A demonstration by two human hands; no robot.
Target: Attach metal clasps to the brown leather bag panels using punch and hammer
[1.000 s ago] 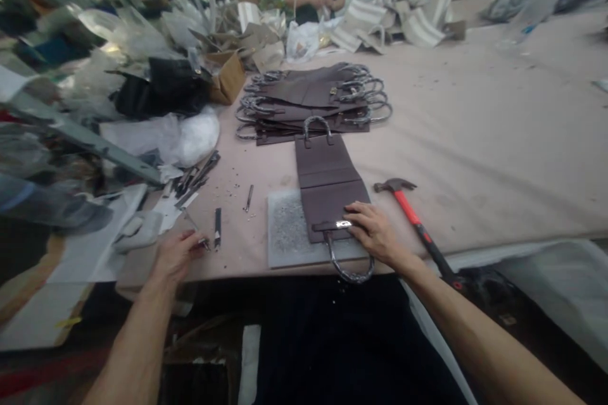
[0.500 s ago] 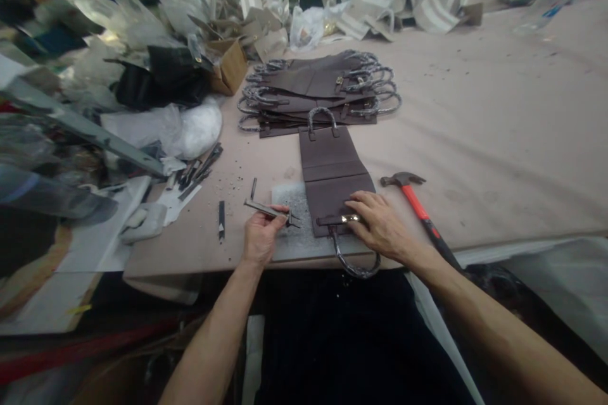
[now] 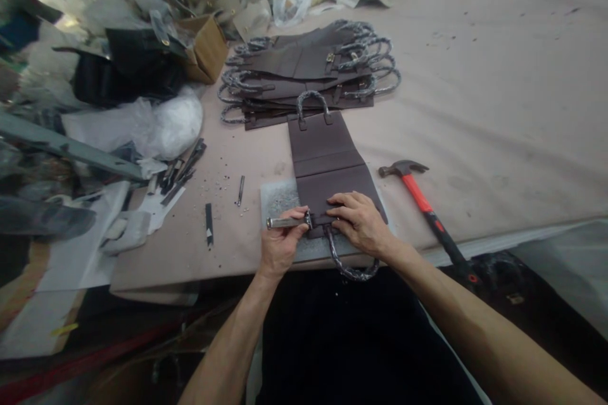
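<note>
A dark brown leather bag panel lies lengthwise before me, its near end over a pale grey board. A wrapped handle loops off that end over the table edge; another handle stands at the far end. My left hand is closed around a metal punch, whose head is at the left end of a strap on the panel. My right hand lies on the panel, fingers spread over the strap and hiding its metal fitting.
Several more panels with wrapped handles are stacked beyond. A red-and-black claw hammer lies at right. At left are a thin metal rod, a dark strip, loose tools, a cardboard box and plastic bags.
My left hand has moved right, bringing the punch from beside the panel to the strap. My right fingers now cover the shiny fitting. The view has tilted down; the person opposite is out of view.
</note>
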